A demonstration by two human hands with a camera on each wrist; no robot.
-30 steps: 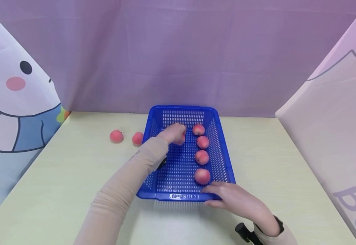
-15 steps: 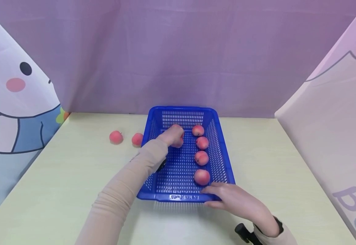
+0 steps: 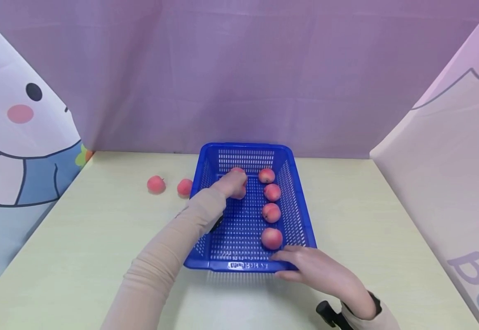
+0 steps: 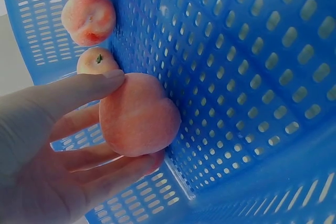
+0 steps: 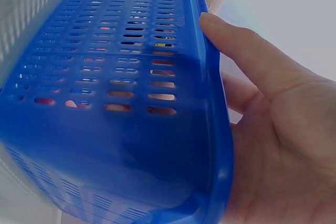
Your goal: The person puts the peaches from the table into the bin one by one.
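Observation:
My left hand (image 3: 232, 184) reaches into the far part of the blue plastic basket (image 3: 245, 266). It grips a pink peach (image 4: 139, 114), thumb on one side and fingers beneath, close over the perforated floor. Part of another peach (image 4: 155, 162) peeks out behind those fingers. Along the basket's right side runs a row of several peaches (image 3: 271, 212). My right hand (image 3: 311, 268) holds the basket's rim at the near right corner, its thumb pressed on the outer side in the right wrist view and its other fingers partly hidden behind the rim.
Two more peaches lie on the pale table (image 3: 99, 256) left of the basket: one peach (image 3: 156, 184) farther out, one peach (image 3: 184, 187) close to the basket wall. A purple cloth (image 3: 239, 73) hangs behind, with printed cloth panels on both sides.
Over the first half second my left hand shifted slightly left and toward me inside the basket; since then it has hardly moved. My right hand has stayed on the rim.

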